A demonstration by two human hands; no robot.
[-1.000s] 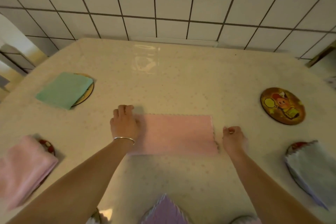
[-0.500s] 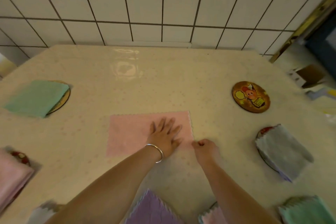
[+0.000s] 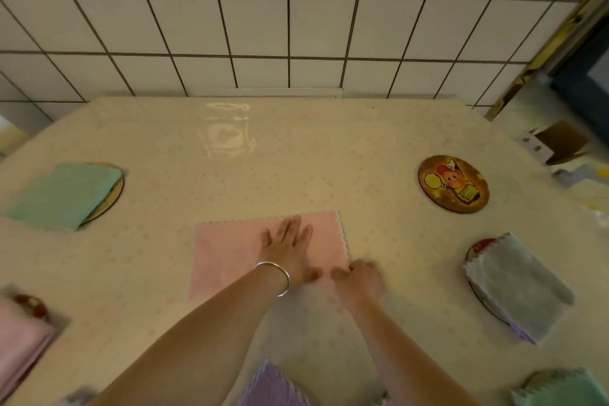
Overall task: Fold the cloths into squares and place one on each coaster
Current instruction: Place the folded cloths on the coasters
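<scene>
White tiles back our table (image 3: 296, 155). At far left a green cloth (image 3: 66, 194) covers a coaster. Mid-table lies the pink cloth (image 3: 227, 250): our left hand (image 3: 286, 250) presses it flat, fingers spread, while our right hand (image 3: 361, 278) pinches its near right corner. Farther right sit a bare coaster (image 3: 453, 183) and a grey cloth (image 3: 517, 287).

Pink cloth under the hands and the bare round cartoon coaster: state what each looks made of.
The pink cloth looks like soft microfibre or similar fabric: matte surface, zigzag-cut edges, lying limp and flat. The round cartoon coaster looks like a rigid board, perhaps cork or wood, with a glossy printed top and dark rim; the exact core cannot be told.
</scene>
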